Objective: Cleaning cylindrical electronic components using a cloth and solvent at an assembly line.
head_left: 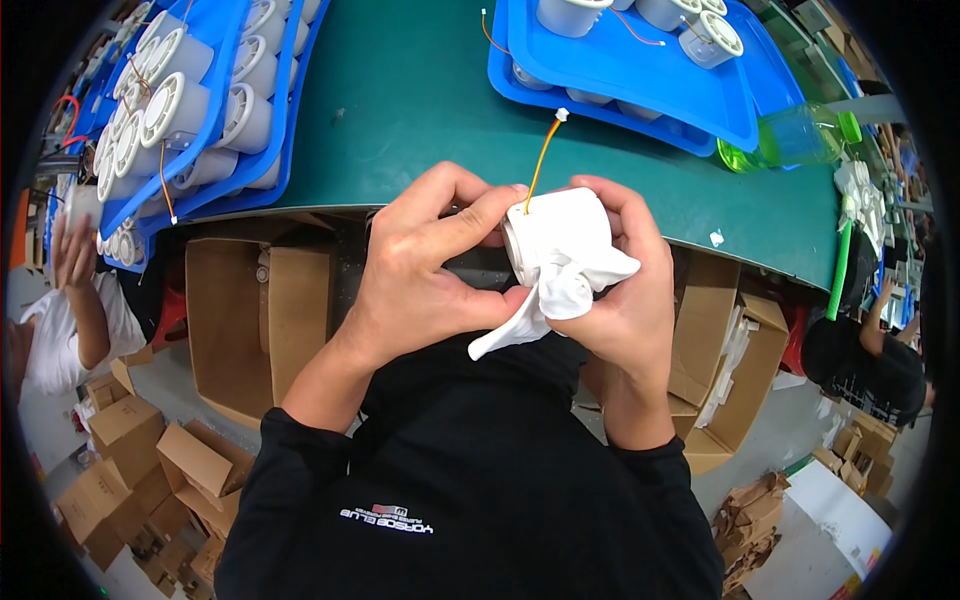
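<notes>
Between my two hands, over the near edge of the green table, is a white cylindrical plastic housing, tilted with its rimmed end to the left. A short orange-and-yellow wire with a small white connector sticks up from that rim. My left hand grips the rimmed end with thumb and fingers. Around the right side of the housing curls my right hand, its thumb pressing a bunched white cloth against the surface. One tail of the cloth hangs toward my left thumb.
Stacked blue trays with similar white housings stand at left, more blue trays at the far right. A green bottle lies beside them. Cardboard boxes sit below the table edge. Other people work at both sides.
</notes>
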The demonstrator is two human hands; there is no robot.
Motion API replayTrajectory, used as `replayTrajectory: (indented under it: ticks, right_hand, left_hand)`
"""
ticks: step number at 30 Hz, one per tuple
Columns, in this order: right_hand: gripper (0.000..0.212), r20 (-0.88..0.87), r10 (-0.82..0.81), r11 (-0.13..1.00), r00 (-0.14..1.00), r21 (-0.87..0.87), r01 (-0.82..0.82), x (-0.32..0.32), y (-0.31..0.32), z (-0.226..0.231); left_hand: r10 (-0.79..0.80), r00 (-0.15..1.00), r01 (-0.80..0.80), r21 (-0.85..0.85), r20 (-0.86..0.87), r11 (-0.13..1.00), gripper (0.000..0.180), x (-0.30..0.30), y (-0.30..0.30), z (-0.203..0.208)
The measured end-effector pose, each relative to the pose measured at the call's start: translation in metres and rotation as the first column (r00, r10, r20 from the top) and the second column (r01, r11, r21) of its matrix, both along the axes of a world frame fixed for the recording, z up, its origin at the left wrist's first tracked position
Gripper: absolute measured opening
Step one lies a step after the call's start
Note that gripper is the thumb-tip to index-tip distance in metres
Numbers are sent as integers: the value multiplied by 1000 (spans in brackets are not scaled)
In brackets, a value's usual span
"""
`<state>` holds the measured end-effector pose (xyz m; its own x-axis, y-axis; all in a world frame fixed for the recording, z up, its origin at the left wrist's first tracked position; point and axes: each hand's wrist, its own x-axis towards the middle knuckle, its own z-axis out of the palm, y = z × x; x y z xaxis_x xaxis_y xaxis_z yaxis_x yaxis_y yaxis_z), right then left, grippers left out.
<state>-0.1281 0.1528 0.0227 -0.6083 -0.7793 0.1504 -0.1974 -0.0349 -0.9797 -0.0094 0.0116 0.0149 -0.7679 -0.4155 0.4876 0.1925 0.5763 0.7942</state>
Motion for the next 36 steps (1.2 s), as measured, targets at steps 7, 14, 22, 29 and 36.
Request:
replayTrajectory:
  ticks: [7, 14, 22, 29, 36]
  right_hand:
    - [67, -3, -22, 1000, 1000, 2, 22, 2, 3, 4]
    - [59, 27, 4, 999, 1000, -32, -3, -4, 6, 1]
    - [58, 92, 23, 996, 995, -88, -15, -9, 11, -2]
    - [63, -58, -101, 991, 993, -91, 96, -3, 12, 2]
    - [65, -230, -179, 983, 957, -77, 165, -1, 16, 0]
  left_hand:
    - [-11, 1000, 11, 30, 26, 1000, 55, 2, -1, 3]
    - [-76, 996, 64, 210, 49, 976, 56, 0, -5, 1]
    - [-135, 989, 106, 329, 66, 938, 60, -2, -5, 4]
    - [-194, 981, 165, 439, 21, 883, 55, -6, 3, 6]
    - [-194, 980, 153, 494, 34, 856, 52, -15, 9, 3]
